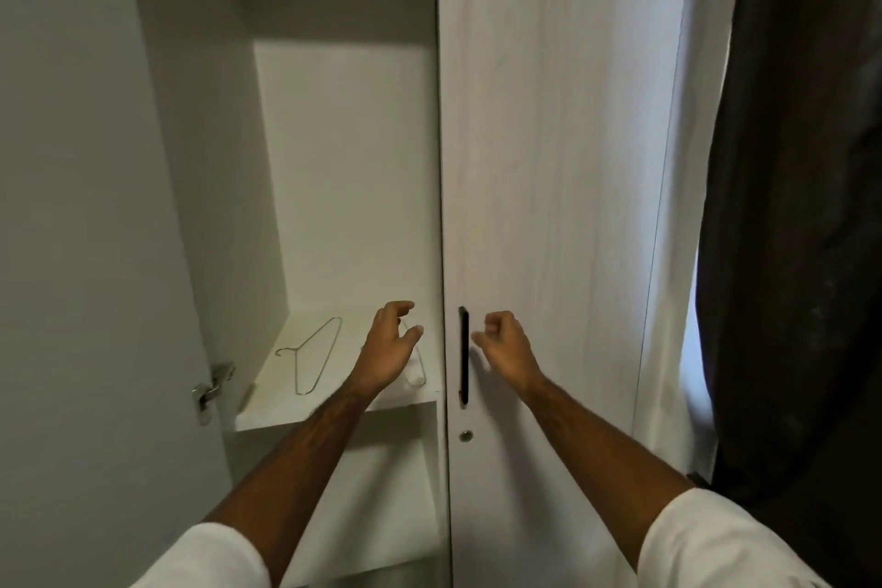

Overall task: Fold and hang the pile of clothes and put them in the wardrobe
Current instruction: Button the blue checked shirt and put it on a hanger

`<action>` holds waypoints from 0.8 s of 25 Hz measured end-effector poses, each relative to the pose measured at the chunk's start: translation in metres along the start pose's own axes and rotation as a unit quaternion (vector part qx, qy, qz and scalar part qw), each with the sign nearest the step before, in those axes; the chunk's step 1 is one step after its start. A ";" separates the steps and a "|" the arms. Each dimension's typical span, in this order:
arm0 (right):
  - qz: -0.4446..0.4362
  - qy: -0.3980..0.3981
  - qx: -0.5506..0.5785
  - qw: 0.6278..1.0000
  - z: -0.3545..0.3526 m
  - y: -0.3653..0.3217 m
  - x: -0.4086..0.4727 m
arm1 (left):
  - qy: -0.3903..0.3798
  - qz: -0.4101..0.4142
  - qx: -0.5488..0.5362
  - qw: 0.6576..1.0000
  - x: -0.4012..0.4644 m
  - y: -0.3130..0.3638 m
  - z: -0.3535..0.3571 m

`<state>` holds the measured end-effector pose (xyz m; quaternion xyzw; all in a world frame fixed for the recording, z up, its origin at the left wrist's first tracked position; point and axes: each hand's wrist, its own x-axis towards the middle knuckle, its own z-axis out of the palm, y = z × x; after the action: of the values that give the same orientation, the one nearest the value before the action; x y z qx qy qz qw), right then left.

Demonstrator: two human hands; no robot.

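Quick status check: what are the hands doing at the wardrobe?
Left hand open over shelf, empty. Right hand curled by door handle, not gripping. Wire hanger on shelf. No clothes visible.

left hand fingers loosely curled | right hand curled, empty
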<state>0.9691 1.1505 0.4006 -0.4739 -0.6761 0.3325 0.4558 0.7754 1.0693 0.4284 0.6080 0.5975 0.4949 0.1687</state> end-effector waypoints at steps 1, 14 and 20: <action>-0.007 -0.016 -0.009 1.000 -0.004 0.008 0.011 | 0.000 -0.008 -0.029 1.000 0.019 0.006 0.016; -0.004 -0.115 -0.016 0.993 -0.001 0.017 0.004 | 0.004 0.020 -0.092 0.996 0.066 0.033 0.064; -0.051 0.042 -0.105 0.992 -0.023 0.020 -0.082 | -0.051 0.147 -0.159 0.975 0.017 0.057 0.073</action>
<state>1.0079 1.0804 0.3669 -0.4978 -0.7107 0.2156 0.4478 0.8625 1.1000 0.4477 0.6790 0.4060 0.5713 0.2188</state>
